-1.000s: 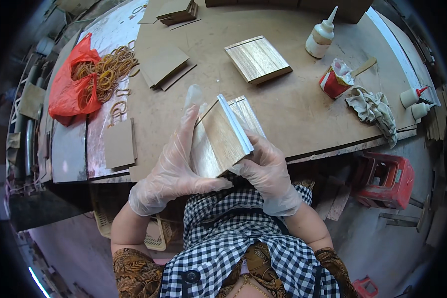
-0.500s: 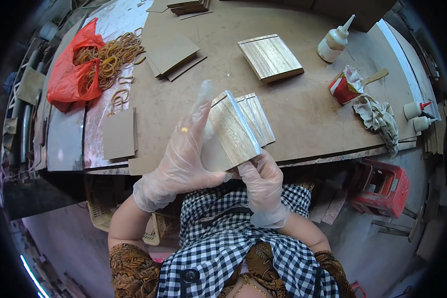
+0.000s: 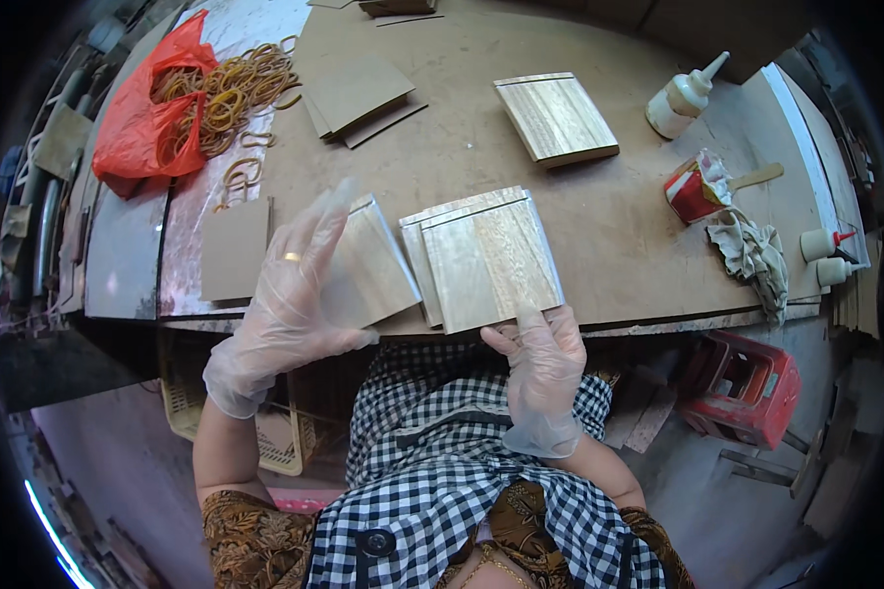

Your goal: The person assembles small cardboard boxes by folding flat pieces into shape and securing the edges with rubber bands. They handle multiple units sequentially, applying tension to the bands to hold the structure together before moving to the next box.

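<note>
My right hand [image 3: 545,368], in a clear plastic glove, pinches the near edge of a square wooden panel [image 3: 491,260] with a dark groove along its far side. A similar panel lies partly beneath it, showing at its left. My left hand [image 3: 290,285], gloved too and with a ring, is open, fingers stretched up and thumb out. It is beside another wooden panel [image 3: 373,265] with a pale, shiny right edge; whether the palm touches that panel I cannot tell. Farther back, a grooved wooden piece [image 3: 557,118] rests on the table.
Left, a red plastic bag [image 3: 133,147] spills rubber bands [image 3: 236,103]. Thin brown boards [image 3: 363,93] lie behind my left hand. At right are a glue bottle [image 3: 678,103], a red tub [image 3: 695,191] with a stick, a rag [image 3: 751,260] and small bottles [image 3: 835,270]. A red stool [image 3: 742,388] stands below.
The panels near my hands have come apart: one is now left by my left hand, another right in my right hand. My left hand has moved left and spread away.
</note>
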A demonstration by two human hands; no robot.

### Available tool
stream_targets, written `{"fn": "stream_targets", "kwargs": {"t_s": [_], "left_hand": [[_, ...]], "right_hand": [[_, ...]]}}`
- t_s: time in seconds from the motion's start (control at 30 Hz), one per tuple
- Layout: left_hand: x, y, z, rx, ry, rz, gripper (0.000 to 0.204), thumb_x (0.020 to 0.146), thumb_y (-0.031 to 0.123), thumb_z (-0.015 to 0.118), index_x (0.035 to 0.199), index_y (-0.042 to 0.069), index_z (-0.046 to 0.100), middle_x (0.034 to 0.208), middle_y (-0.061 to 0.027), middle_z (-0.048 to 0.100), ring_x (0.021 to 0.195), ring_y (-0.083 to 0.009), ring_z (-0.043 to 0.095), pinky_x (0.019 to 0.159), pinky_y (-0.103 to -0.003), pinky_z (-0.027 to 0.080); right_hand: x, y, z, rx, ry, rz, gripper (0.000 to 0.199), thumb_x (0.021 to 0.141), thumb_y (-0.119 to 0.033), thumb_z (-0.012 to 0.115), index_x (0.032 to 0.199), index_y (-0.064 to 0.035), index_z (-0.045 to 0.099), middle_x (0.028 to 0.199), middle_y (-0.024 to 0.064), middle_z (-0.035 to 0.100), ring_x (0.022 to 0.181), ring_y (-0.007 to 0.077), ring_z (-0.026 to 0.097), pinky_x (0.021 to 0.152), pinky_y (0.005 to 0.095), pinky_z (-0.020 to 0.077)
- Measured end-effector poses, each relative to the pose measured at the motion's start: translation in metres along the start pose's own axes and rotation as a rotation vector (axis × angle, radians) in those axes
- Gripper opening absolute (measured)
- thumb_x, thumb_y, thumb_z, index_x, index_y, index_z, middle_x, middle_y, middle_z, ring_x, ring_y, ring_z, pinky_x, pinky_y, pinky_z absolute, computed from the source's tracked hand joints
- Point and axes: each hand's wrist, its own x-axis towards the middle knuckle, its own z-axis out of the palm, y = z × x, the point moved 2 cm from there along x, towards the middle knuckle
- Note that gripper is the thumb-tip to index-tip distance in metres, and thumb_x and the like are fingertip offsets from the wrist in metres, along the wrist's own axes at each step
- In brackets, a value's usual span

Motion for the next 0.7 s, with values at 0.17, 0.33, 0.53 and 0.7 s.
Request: {"fn": "stream_targets", "kwargs": {"t_s": [0.17,0.33,0.53,0.7], "left_hand": [[-0.011,-0.003,-0.011,0.025,-0.166,-0.121,0.128,0.051,0.029,0.094,0.156,0.010,0.025,0.154,-0.0212,0.032,0.141,-0.0429,0.032,0.118,-0.050,0.028],[-0.014,-0.008,-0.004,0.021,-0.143,-0.073,0.124,0.053,0.030,0.094,0.155,0.009,0.027,0.159,-0.0184,0.028,0.146,-0.0434,0.025,0.120,-0.049,0.024],[-0.043,-0.036,-0.028,-0.063,0.159,0.046,0.122,0.051,0.040,0.093,0.153,0.007,0.033,0.160,-0.0175,0.030,0.149,-0.0417,0.021,0.122,-0.048,0.019],[-0.066,-0.074,-0.076,0.054,0.112,-0.155,0.131,0.049,0.041,0.092,0.156,0.004,0.026,0.161,-0.0173,0.028,0.151,-0.0372,0.018,0.124,-0.044,0.013]], "right_hand": [[0.003,0.000,-0.002,0.037,0.009,-0.016,0.027,0.101,-0.010,0.056,0.127,-0.0012,0.054,0.106,0.0100,0.068,0.085,0.0146,0.070,0.077,0.0305,0.0632],[0.000,-0.004,0.003,-0.022,0.033,-0.032,0.022,0.102,-0.012,0.057,0.120,0.0001,0.054,0.104,0.0104,0.067,0.083,0.0150,0.069,0.074,0.0307,0.0618],[-0.003,-0.007,-0.006,-0.204,0.038,-0.062,0.018,0.101,-0.016,0.059,0.108,-0.0006,0.053,0.093,0.0143,0.068,0.074,0.0213,0.070,0.064,0.0301,0.0585],[-0.008,-0.006,-0.026,-0.243,0.014,-0.035,0.025,0.102,-0.026,0.059,0.100,-0.0008,0.054,0.080,0.0139,0.065,0.067,0.0230,0.068,0.059,0.0295,0.0552]]}}
